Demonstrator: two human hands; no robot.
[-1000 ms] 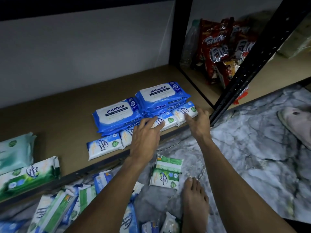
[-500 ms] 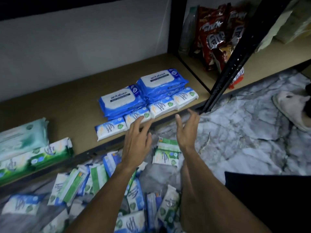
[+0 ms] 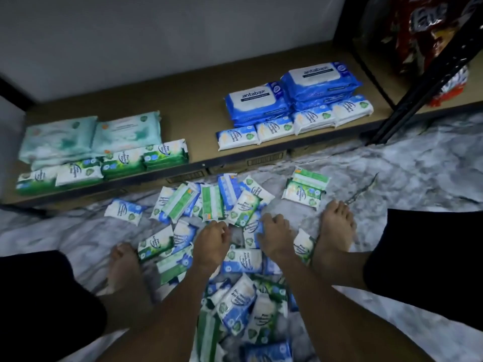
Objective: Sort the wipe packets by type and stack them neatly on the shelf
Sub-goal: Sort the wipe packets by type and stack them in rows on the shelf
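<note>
A loose pile of small wipe packets (image 3: 183, 202), blue-white and green-white mixed, lies on the marble floor in front of the shelf (image 3: 183, 105). My left hand (image 3: 213, 239) is down in the pile with its fingers curled; what they hold is hidden. My right hand (image 3: 274, 233) curls its fingers on a small white packet (image 3: 249, 232) in the pile. On the shelf at the right stand blue antabax packs (image 3: 257, 100) with a row of small blue-white packets (image 3: 274, 130) in front. At the left lie pale green packs (image 3: 91, 134) and small green packets (image 3: 122, 163).
My bare feet (image 3: 334, 226) stand on either side of the pile. Two green packets (image 3: 304, 190) lie apart by the right foot. A black shelf post (image 3: 423, 82) slants at the right, with red snack bags (image 3: 423, 30) behind it.
Both hands have drawn back from the row of small blue-white packets on the shelf and come down into the pile on the floor. The view has tilted downward.
</note>
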